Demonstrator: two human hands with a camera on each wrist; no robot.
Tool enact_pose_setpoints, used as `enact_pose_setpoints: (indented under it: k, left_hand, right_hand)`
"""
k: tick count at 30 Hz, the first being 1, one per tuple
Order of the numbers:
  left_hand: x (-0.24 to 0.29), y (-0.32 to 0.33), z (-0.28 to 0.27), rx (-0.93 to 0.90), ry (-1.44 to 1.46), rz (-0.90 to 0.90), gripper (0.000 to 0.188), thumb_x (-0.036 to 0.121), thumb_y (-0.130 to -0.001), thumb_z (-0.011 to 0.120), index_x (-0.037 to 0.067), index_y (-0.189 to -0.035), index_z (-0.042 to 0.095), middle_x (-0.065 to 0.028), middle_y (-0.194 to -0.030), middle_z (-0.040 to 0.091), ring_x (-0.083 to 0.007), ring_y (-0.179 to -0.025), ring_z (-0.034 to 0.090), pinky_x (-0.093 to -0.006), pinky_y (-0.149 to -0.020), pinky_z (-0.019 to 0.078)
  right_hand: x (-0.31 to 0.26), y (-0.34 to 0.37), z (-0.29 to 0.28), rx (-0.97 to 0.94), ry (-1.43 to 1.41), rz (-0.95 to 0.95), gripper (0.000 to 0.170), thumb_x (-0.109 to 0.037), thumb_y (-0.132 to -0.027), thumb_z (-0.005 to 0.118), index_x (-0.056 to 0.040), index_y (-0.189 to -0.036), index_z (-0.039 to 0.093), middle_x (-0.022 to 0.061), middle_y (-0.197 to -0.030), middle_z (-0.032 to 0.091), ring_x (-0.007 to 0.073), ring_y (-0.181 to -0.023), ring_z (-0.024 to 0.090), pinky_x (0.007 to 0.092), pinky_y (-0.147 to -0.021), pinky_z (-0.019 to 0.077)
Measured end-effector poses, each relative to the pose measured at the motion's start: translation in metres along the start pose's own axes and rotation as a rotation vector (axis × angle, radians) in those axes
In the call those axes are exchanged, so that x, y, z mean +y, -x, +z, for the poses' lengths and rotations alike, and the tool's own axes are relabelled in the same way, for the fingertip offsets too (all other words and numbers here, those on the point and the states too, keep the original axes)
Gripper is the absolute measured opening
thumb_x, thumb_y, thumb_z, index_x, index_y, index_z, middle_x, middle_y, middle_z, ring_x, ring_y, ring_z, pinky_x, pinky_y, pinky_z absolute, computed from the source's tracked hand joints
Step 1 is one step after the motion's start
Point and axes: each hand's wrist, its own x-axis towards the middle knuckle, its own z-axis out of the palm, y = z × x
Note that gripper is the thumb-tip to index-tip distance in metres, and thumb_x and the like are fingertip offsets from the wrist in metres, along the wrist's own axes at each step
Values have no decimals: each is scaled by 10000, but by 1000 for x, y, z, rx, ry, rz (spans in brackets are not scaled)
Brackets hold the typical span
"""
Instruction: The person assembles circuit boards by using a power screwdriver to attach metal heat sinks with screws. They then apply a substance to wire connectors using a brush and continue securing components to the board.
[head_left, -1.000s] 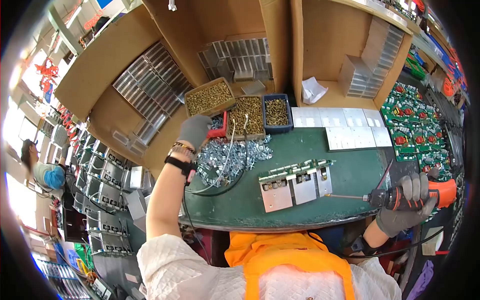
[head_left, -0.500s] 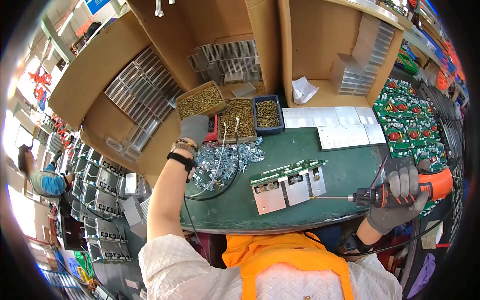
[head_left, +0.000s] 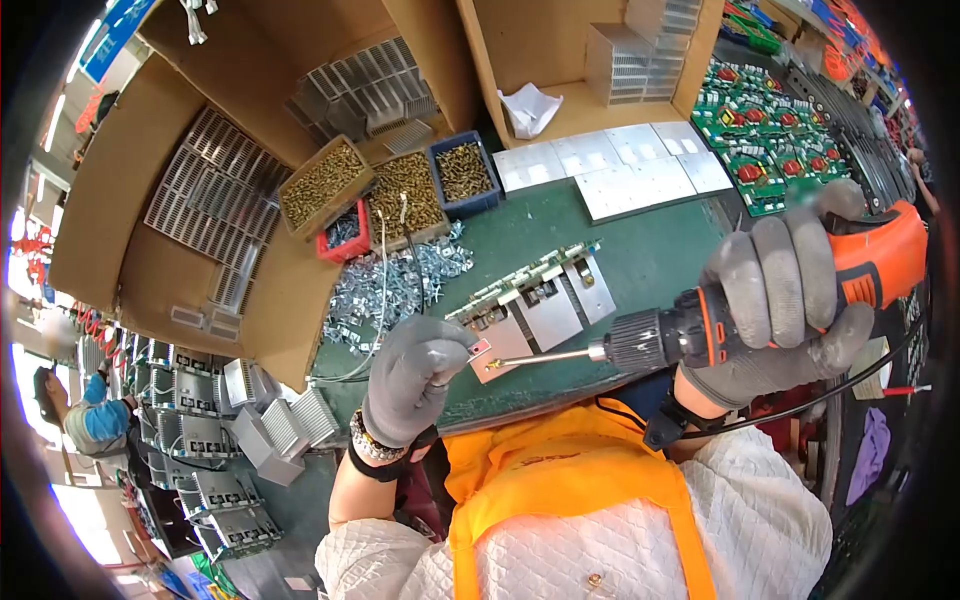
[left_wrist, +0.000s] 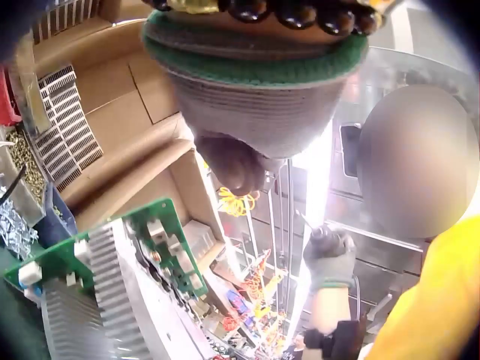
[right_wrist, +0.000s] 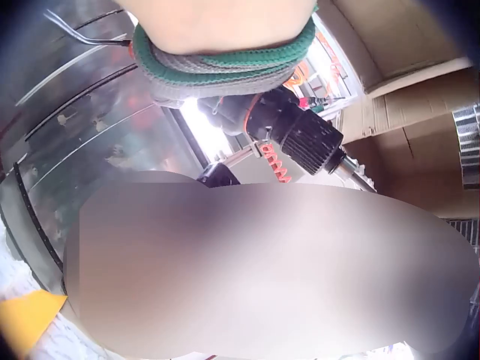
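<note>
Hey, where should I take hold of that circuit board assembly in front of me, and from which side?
Probably by the bare metal plates, from the near side, once the power driver is clear. Their flat faces and edges lie toward you, while the green circuit board with its components runs along the far side.

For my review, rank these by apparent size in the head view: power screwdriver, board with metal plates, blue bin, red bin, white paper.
Largest to smallest:
1. Power screwdriver, probably enlarged by nearness to the camera
2. Board with metal plates
3. Blue bin
Unranked: red bin and white paper look too alike.
</note>
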Motion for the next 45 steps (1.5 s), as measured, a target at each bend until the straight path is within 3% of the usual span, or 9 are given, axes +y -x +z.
enact_pose_setpoints:
  k: [4, 9, 21, 23, 30, 33, 35, 42, 45]
  left_hand:
    - [4, 2, -4, -53, -80, 96, 331, -118, -656, 598, 65, -926, 543, -113, -922, 649, -293, -781, 619, -354, -651, 470]
    - [5, -1, -5, -117, -93, 179, 364, -97, -662, 619, 72, -976, 545, -113, -953, 646, -294, -774, 618, -368, -641, 470]
    - [11, -3, -3, -119, -152, 312, 342, -50, -723, 636, 76, -1000, 480, -111, -919, 634, -273, -726, 606, -365, -606, 461]
    - [11, -4, -5, -140, -154, 307, 343, -54, -720, 634, 76, -998, 481, -111, -916, 634, -275, -726, 608, -363, -605, 462]
    - [15, -5, -5, -164, -155, 320, 307, -46, -703, 634, 71, -953, 502, -111, -909, 634, -275, -731, 617, -368, -614, 470]
    - [15, -5, -5, -173, -162, 338, 293, -38, -693, 639, 68, -933, 508, -109, -905, 634, -275, -728, 620, -368, -612, 474]
    - [17, -5, -3, -177, -164, 341, 300, -34, -683, 644, 65, -931, 508, -105, -903, 633, -275, -724, 619, -366, -602, 473]
    - [18, 1, 4, -125, -194, 350, 282, -21, -690, 646, 74, -913, 501, -100, -895, 632, -269, -723, 618, -361, -583, 463]
    - [21, 0, 9, -64, -199, 291, 198, -25, -793, 587, 116, -882, 480, -65, -825, 629, -249, -666, 605, -339, -560, 466]
  right_hand:
    - [2, 2, 4, -11, 14, 4, 687, 21, -631, 648, 34, -1283, 433, 13, -600, 512, 97, -446, 496, 248, -448, 453]
    - [10, 7, 8, -46, 39, 11, 614, -85, -822, 689, 26, -1342, 383, 8, -686, 511, 110, -551, 528, 265, -492, 470]
    - [8, 4, 15, 9, 45, -3, 599, -199, -880, 693, 22, -1337, 374, 0, -699, 516, 84, -568, 527, 246, -476, 460]
    - [6, 6, 9, -68, 33, -1, 699, -418, -935, 592, -83, -1454, 265, -3, -716, 479, 110, -548, 488, 292, -484, 449]
    - [4, 4, 8, -133, 30, 33, 712, -421, -931, 589, -90, -1466, 256, -3, -716, 469, 115, -564, 500, 295, -473, 446]
    - [1, 2, 14, -114, 48, 77, 708, -420, -928, 592, -87, -1458, 261, 12, -730, 485, 129, -577, 508, 302, -481, 447]
    - [5, -1, 23, -27, 120, 42, 588, -260, -911, 647, 4, -1362, 379, -11, -683, 504, 61, -494, 483, 244, -432, 439]
    - [6, 1, 28, 23, 120, 66, 582, -283, -919, 633, -5, -1366, 384, -9, -706, 492, 69, -486, 453, 250, -425, 420]
    - [10, 2, 26, 47, 111, 39, 567, -277, -920, 629, -2, -1353, 387, -7, -708, 494, 72, -495, 452, 248, -426, 413]
